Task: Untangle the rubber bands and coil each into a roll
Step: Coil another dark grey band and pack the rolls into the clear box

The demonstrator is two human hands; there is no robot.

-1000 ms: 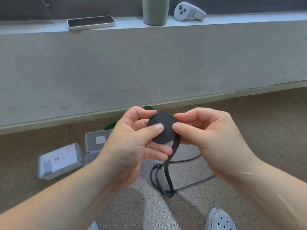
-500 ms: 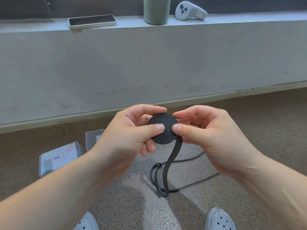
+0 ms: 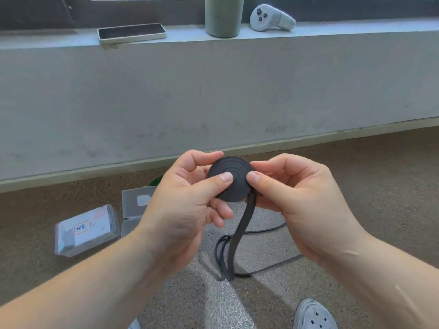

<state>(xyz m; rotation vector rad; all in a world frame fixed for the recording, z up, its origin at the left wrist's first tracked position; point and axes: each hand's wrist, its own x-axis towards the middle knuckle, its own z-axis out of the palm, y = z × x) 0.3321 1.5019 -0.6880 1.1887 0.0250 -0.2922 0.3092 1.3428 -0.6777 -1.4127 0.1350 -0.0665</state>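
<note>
A black rubber band is wound into a flat round roll (image 3: 231, 178) held up in front of me. My left hand (image 3: 187, 207) pinches the roll, thumb on its face and fingers behind. My right hand (image 3: 297, 200) pinches its right edge with thumb and curled fingers. The band's loose tail (image 3: 242, 231) hangs from the roll's lower right down to the floor, where it lies in loops (image 3: 223, 255) and runs off to the right. A bit of green (image 3: 155, 180) shows behind my left hand.
Clear plastic boxes (image 3: 85, 230) lie on the speckled floor at the left. A low concrete wall rises ahead, its ledge carrying a phone (image 3: 131, 33), a green cup (image 3: 223, 15) and a white controller (image 3: 270, 17). A grey shoe (image 3: 313, 315) is at bottom right.
The roll has turned a little between my fingers and the hanging tail has grown shorter, its lower loop drawn upward. Both hands have stayed in about the same place.
</note>
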